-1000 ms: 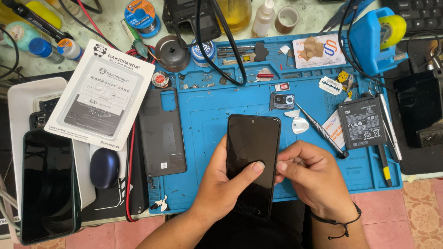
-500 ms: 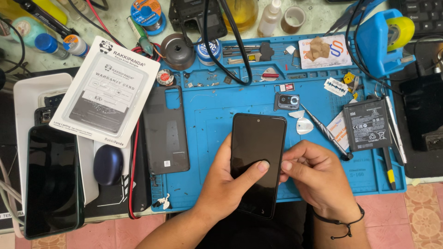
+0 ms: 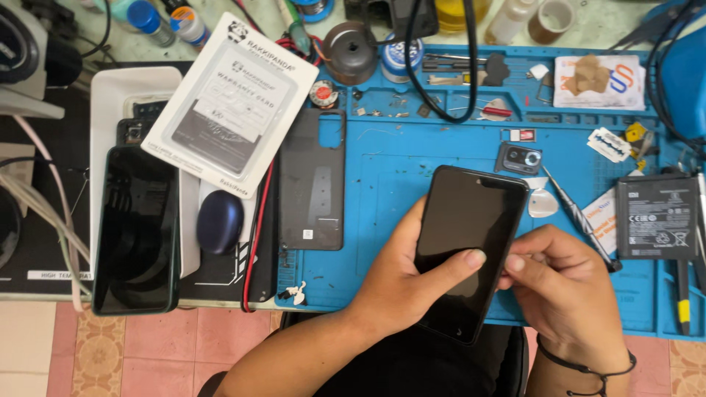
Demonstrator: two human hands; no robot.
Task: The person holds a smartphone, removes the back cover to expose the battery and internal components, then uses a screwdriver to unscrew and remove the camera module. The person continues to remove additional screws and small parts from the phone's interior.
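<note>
Black-glass phone (image 3: 465,250) sits cradled above the blue mat (image 3: 382,169) in the left hand (image 3: 401,283), thumb pressed across the screen, right hand (image 3: 562,283) curled tight against its right edge, while back cover (image 3: 312,180), battery (image 3: 657,215) and camera module (image 3: 519,158) lie beyond both hands, so reassembly looks barely started.

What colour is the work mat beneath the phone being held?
Blue; the work mat shows best in the head view.
</note>
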